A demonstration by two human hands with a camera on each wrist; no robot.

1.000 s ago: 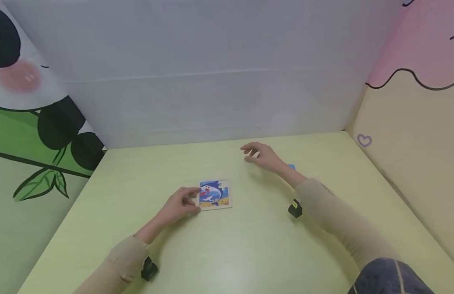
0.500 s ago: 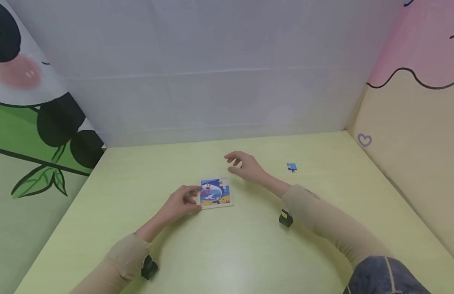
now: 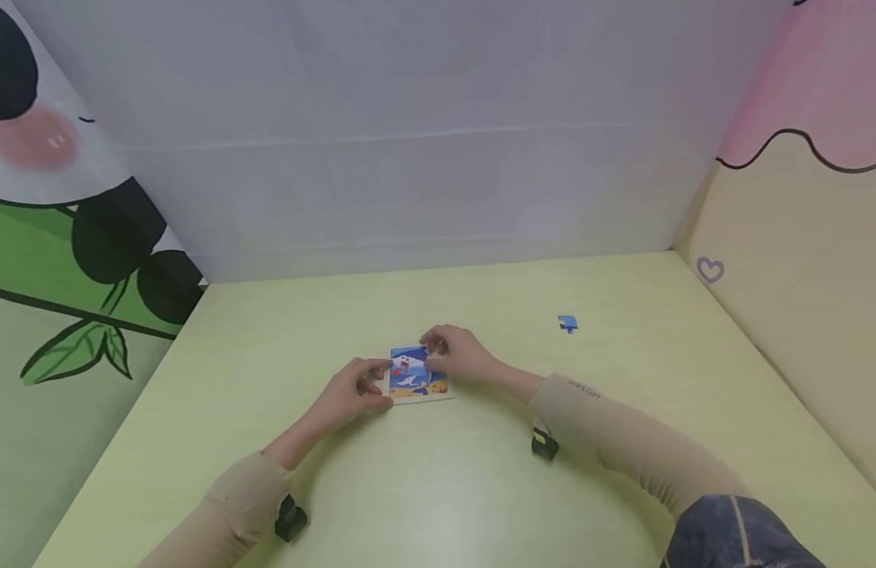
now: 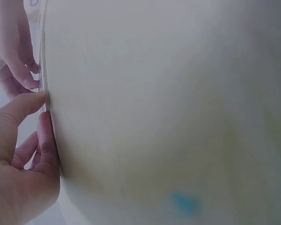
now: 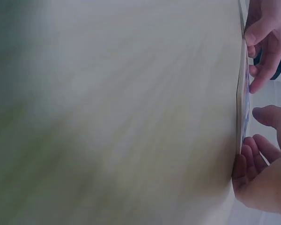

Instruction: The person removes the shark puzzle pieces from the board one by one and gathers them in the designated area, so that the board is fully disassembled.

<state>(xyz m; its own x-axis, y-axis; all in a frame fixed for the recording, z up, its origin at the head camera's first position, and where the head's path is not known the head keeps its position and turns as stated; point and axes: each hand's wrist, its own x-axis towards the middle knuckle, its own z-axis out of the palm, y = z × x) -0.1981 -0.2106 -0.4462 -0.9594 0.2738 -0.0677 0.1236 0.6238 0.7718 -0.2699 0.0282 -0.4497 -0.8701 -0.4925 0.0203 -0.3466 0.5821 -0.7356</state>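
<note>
Puzzle board [image 3: 409, 385] lying flat on the worktop [image 3: 338, 505], its left edge held between thumb and bent fingers of the left hand [image 3: 347, 394]; right hand [image 3: 462, 355] at the far right corner, thumb and forefinger apart, nothing visible between them, the corner beneath hidden. Main risk, in my judgement: an uneven push there could skew the board or tip its far edge, should the left hold slacken. Loose blue piece [image 3: 568, 323] well apart to the right, easily knocked away by a careless backward sweep.
</note>
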